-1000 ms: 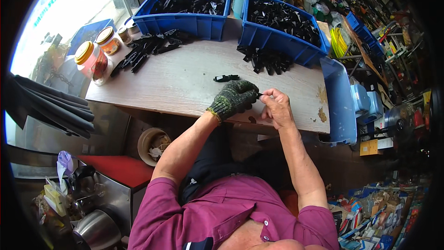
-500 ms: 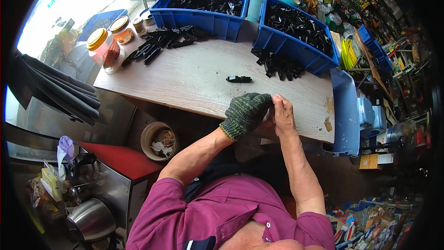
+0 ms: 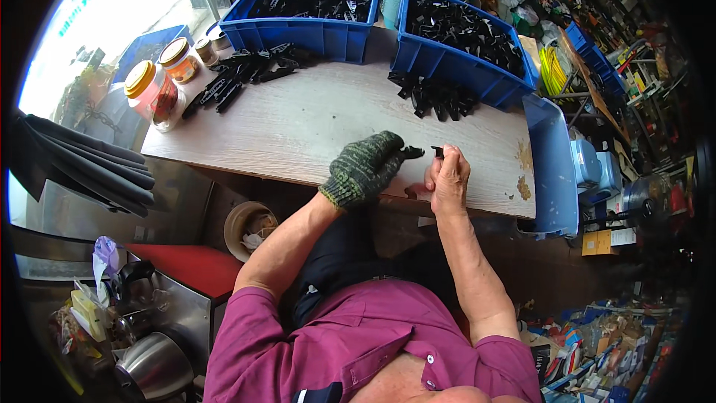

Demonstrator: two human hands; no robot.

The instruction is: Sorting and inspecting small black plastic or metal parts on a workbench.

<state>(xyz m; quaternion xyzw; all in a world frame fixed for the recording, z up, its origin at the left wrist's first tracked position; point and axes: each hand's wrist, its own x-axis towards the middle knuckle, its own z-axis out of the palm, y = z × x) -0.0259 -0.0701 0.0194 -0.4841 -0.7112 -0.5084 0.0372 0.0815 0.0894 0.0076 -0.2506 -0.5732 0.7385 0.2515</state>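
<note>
Up close, gloved left hand (image 3: 365, 168) pinching black clip (image 3: 412, 152), bare right hand (image 3: 447, 177) pinching small black piece (image 3: 436, 153)

A green knit glove covers the left hand (image 3: 367, 168); short magenta shirt sleeves.

Bare tabletop (image 3: 298, 127) ahead — black parts (image 3: 436, 95), bins (image 3: 459, 52) beyond.

A pale wooden bench (image 3: 298, 130) is lit by bright daylight from a window (image 3: 97, 22); cluttered shelves (image 3: 619, 22) are seen rightward.
</note>
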